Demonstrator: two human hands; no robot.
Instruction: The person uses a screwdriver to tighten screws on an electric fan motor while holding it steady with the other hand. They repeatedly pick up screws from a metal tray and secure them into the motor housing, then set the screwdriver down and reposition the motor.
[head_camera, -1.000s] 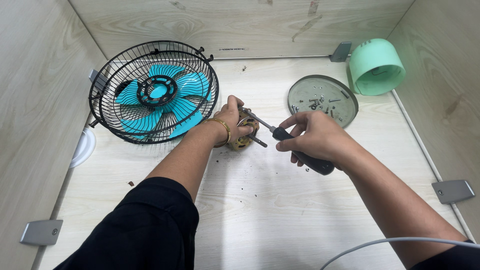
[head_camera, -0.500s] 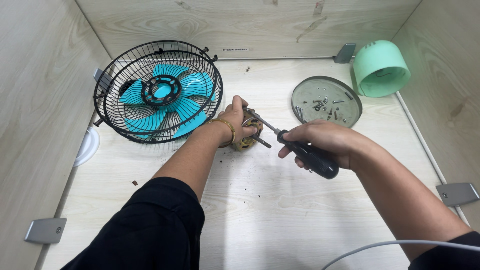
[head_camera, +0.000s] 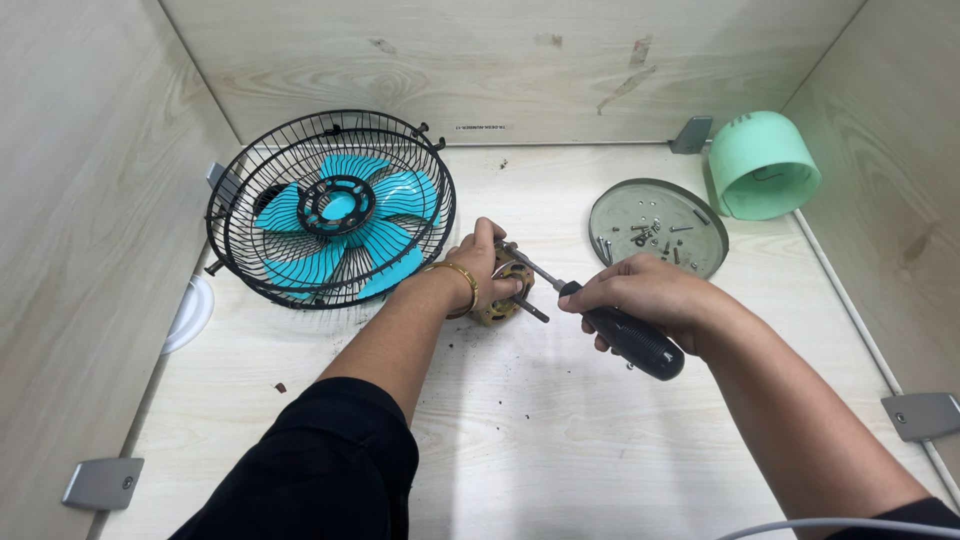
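Disc: a white disc (head_camera: 188, 314) lies at the far left edge of the table (head_camera: 560, 440), partly under the side wall, at 9 o'clock from the fan.
Fan: a black wire cage with teal blades (head_camera: 332, 209) leans at the back left, at 10 o'clock from the left hand and just beside it.
Left hand: the left hand (head_camera: 478, 268), with a gold bangle at the wrist, lies over the motor, fingers curled and clamped on it.
Motor: the small brass-coloured motor (head_camera: 503, 297) sits on the table near its middle, under and between the left fingers; its shaft pokes out toward 4 o'clock.
Screwdriver: the screwdriver (head_camera: 610, 322) slants from its tip on the motor's top, at 10 o'clock, down to its black handle at 4 o'clock.
Right hand: the right hand (head_camera: 650, 296) is wrapped tight round the handle, fingers together, at 3 o'clock from the motor.
Lid: a round grey lid (head_camera: 700, 245) holding loose screws (head_camera: 643, 232) lies at 1 o'clock from the right hand.
Cup: a green cylinder (head_camera: 762, 166) lies on its side at the back right, touching the lid's rim.
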